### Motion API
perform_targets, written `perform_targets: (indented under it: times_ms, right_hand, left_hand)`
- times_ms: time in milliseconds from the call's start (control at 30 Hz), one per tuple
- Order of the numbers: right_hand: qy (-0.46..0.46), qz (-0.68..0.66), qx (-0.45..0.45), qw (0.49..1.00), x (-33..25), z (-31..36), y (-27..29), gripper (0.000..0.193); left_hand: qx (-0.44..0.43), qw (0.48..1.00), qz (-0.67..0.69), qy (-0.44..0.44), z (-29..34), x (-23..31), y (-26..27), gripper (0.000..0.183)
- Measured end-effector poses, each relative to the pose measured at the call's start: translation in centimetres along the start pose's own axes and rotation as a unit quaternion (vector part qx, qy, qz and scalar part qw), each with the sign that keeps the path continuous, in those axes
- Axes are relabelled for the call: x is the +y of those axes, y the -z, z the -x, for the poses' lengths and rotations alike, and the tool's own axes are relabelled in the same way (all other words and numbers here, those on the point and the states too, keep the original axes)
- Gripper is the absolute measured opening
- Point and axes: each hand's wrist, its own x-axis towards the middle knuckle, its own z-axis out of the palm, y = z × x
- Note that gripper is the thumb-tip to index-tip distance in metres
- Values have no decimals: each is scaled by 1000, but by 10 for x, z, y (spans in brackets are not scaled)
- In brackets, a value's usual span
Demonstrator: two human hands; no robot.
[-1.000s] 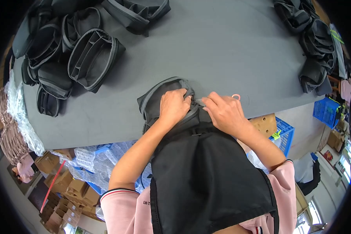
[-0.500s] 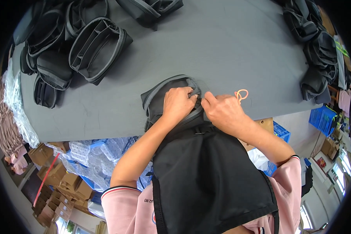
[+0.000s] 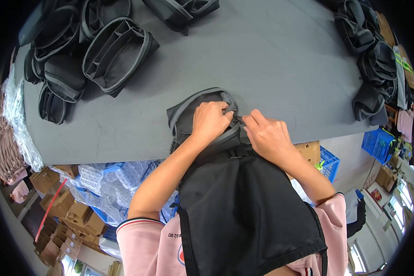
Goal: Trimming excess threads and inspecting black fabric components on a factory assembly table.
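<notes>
A black pouch with a grey zip edge sits open at the table's near edge, right in front of me. My left hand reaches over its opening, fingers bent and closed on the right-hand rim. Just to the right, my right hand pinches a small dark piece at that same end of the pouch. The fingertips of both hands are nearly touching. What exactly the right fingers hold is too small to make out. My black apron hangs below the pouch.
Several open black pouches lie at the far left of the grey table. More black pouches are heaped along the right edge. Under the near edge are bubble-wrapped goods, cardboard boxes and a blue crate.
The orange loop seen at my right hand is out of sight now. That hand has turned and shifted slightly down and right, fingers at the pouch's end. My left hand stays on the rim.
</notes>
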Motion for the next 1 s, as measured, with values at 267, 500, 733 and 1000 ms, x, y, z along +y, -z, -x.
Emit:
perform_targets:
  times_ms: [267, 500, 733, 1000]
  right_hand:
    - [33, 44, -45, 997, 1, -3, 10, 12]
    - [-376, -472, 49, 796, 34, 45, -26, 17]
    - [-256, -514, 166, 802, 8, 46, -35, 19]
    - [-160, -428, 200, 866, 1, 36, -16, 21]
  left_hand:
    - [-1, 1000, 11, 20, 5, -3, 0, 28]
    - [-85, 989, -113, 44, -3, 29, 9, 47]
    - [-83, 985, 148, 26, 5, 12, 20, 33]
    - [-121, 960, 241, 72, 23, 30, 32, 34]
